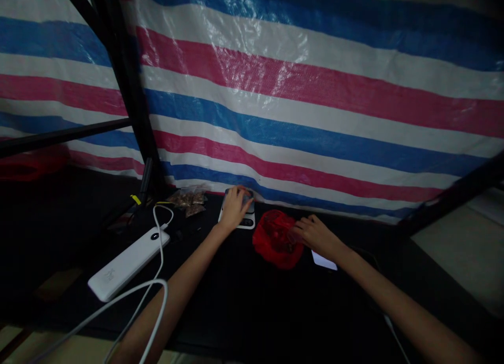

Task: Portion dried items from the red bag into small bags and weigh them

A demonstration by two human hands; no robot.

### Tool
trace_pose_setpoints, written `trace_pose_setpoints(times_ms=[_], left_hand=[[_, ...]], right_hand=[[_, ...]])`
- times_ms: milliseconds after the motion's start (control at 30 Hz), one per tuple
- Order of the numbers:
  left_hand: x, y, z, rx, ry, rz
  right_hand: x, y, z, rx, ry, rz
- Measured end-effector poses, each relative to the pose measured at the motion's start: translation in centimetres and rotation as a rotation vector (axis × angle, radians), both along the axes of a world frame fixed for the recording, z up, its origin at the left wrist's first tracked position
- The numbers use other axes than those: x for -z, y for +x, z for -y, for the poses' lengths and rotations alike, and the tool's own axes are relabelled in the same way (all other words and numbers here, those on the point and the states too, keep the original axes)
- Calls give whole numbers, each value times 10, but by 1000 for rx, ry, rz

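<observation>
Along the lower left of the frame, nearest us, a white cable [151, 295] loops over the dark desk [244, 306] to a white power bank [128, 261]. Further in, right of centre, our right grip [317, 237] is closed on the right edge of a red plastic bag [277, 240], which lies crumpled on the desk at mid-frame. A small white card [325, 260] shows just beneath that wrist.

We judge the bag light, soft and crinkly, likely slippery, with contents we cannot make out. It is best taken by the gathered film at its edge rather than by its belly.

Just left of it and beyond, our left grip [235, 206] lies over a small white scale [247, 219], fingers draped across the top; whether they clasp it or only rest there we cannot tell. Left of the scale sit clear packets [188, 200] of brown bits, near enough to be knocked by a sideways move, and the cable lies close to our left forearm.

Behind everything hangs a striped tarp [315, 91], with a black frame post [129, 101] in the upper left.
</observation>
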State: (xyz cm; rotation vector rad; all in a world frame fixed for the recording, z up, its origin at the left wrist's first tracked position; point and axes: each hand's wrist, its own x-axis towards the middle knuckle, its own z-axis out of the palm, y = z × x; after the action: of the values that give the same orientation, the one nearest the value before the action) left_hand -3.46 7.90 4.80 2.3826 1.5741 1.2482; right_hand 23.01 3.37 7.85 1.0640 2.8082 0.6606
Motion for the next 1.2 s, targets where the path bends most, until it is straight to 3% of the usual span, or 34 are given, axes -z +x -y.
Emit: trace_pose_setpoints(times_ms=[33, 100, 133, 233, 333, 400, 533, 700, 933, 1200], left_hand=[[-4, 10, 18, 50, 14, -74], [-4, 34, 53, 273, 59, -289], [-1, 47, 69, 356, 94, -374], [22, 79, 99, 411, 172, -544], [49, 91, 109, 415, 198, -651], [60, 90, 111, 496, 264, -714], [60, 83, 116, 669, 399, -760], [58, 75, 120, 627, 447, -752], [65, 66, 113, 461, 382, -683], [49, 61, 97, 394, 333, -695]], right_hand=[[3, -2, -3, -18, 1, 3], [10, -9, -11, -77, 2, 31], [13, -12, -15, -112, 7, 57], [23, -19, -22, -207, 51, 165], [29, -19, -17, -220, 129, 244], [33, -16, -8, -209, 170, 274], [41, -10, 8, -176, 203, 282], [47, -4, 14, -145, 114, 240], [35, 0, 25, -93, -16, 128], [27, 2, 48, 84, -144, -110]])
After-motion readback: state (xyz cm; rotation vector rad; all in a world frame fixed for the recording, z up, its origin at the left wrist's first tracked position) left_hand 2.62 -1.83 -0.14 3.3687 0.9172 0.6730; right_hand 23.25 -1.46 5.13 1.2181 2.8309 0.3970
